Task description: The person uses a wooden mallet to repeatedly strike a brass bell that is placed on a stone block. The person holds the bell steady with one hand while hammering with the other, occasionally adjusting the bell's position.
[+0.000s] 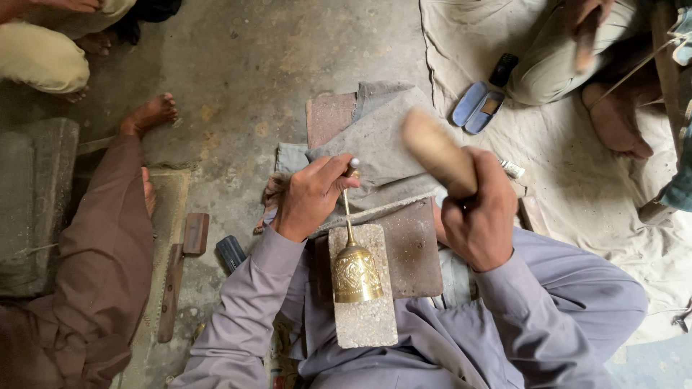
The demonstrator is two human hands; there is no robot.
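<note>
- Head view, looking down: L hand (311,196) fingers curled tight, pinching a thin metal tool (348,194) near its top end; tool runs down from the fingertips to a brass bell (355,273).
- Brass bell — engraved, lying on a speckled stone block (366,317) just below the L fingers, narrow end toward them, wide mouth toward the person.
- R hand (481,216) closed in a fist round a wooden mallet (438,153); mallet head sticks out up-left of the knuckles, blurred, raised above the cloth, apart from the bell.
- Grey cloth (382,137) & a brown pad (412,248) lie under and beyond both hands' fingers.
- Grey sleeves and lap of the person frame the block on both sides.
- Co-worker's brown sleeve (108,245) well left of the L fingers; a flat wooden tool (176,277) on the floor beside it.
- Blue open case (477,106) — up-right of the mallet, near another person's bare foot (616,115).
</note>
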